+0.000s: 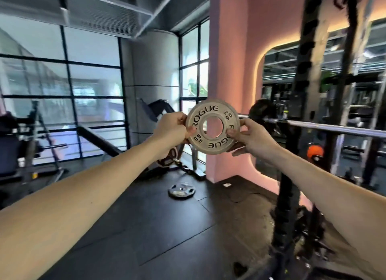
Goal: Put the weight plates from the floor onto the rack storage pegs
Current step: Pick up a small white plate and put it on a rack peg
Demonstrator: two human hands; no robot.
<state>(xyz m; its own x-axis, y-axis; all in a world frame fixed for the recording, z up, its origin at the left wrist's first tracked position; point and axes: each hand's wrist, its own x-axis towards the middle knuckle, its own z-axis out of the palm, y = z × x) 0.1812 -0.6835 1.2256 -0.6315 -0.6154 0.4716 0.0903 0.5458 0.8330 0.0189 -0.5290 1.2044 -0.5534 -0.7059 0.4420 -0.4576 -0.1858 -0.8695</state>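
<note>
A small white weight plate (211, 112) marked ROGUE and 0.5 KG is held up at chest height in front of me, its face toward the camera. My left hand (172, 130) pinches its left rim and my right hand (251, 136) pinches its right rim. Behind the plate's right side, the end of a steel barbell (325, 127) lies across the black rack (288, 146). On the floor beyond, a dark weight plate (181, 191) lies flat. No storage peg can be made out in the blur.
A pink wall (226, 71) with a lit mirror stands behind the rack. An incline bench and machine (158, 112) stand by the windows at centre, more equipment (25, 137) at left. An orange ball (315, 151) sits low at the right. Black rubber flooring (146, 227) spreads in front of me.
</note>
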